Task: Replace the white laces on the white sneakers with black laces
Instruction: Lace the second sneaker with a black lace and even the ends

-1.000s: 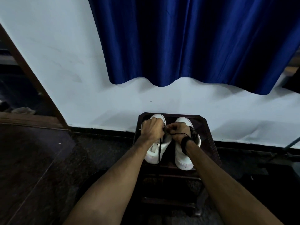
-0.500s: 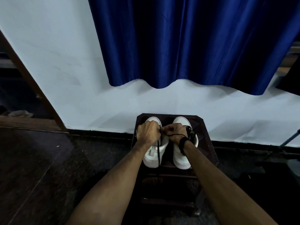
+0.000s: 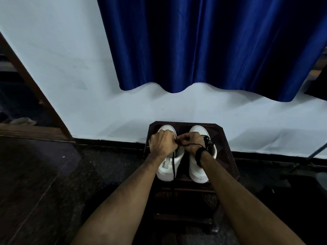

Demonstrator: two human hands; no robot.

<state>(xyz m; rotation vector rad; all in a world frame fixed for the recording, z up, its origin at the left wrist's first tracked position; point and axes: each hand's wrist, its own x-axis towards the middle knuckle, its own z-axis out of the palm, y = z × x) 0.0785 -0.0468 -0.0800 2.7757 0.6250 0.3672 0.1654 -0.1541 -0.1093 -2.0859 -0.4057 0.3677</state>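
While both hands have stayed bunched over the left sneaker (image 3: 167, 167) through the last second, little has shifted (only the view has drifted). The left hand (image 3: 162, 144) curls its grip on the black lace (image 3: 174, 165), which hangs down the shoe's near side; the right hand (image 3: 192, 143) pinches the same lace beside it. The right sneaker (image 3: 198, 170) stands just beside on the dark stool (image 3: 228, 156). Threading looks unfinished.

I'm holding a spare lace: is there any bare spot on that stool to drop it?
Only slim strips: stool top right of the right sneaker, and the gap between it and the left sneaker. Crowded where left hand and right hand work the black lace.
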